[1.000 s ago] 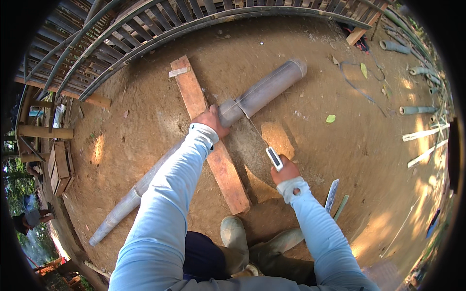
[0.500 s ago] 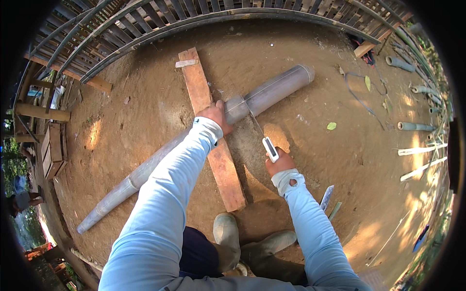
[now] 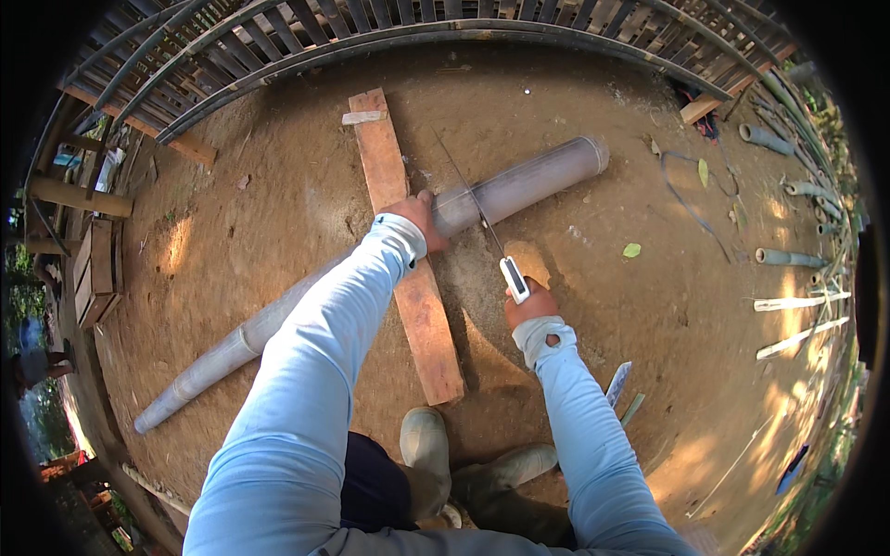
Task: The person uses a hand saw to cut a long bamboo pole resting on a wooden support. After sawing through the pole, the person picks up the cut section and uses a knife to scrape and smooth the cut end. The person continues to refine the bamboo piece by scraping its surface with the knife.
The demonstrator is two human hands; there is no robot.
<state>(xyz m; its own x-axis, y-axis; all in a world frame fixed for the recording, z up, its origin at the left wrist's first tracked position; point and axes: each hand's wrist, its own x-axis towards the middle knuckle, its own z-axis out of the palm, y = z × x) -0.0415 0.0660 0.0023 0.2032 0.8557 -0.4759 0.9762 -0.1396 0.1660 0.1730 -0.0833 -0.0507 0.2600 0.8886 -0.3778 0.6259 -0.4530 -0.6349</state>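
boots, olive-green, stand near a reddish-brown wooden plank under a long grey bamboo pole; left hand clamps the pole, right hand a white-handled saw, fingers wrapped.

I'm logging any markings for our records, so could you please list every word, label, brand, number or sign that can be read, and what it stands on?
There is no readable text in this view.
White saw handle in the right hand: no lettering discernible.
Bamboo pole and wooden plank: none discernible.
Pale strip at lower right: too small to tell whether it bears print.
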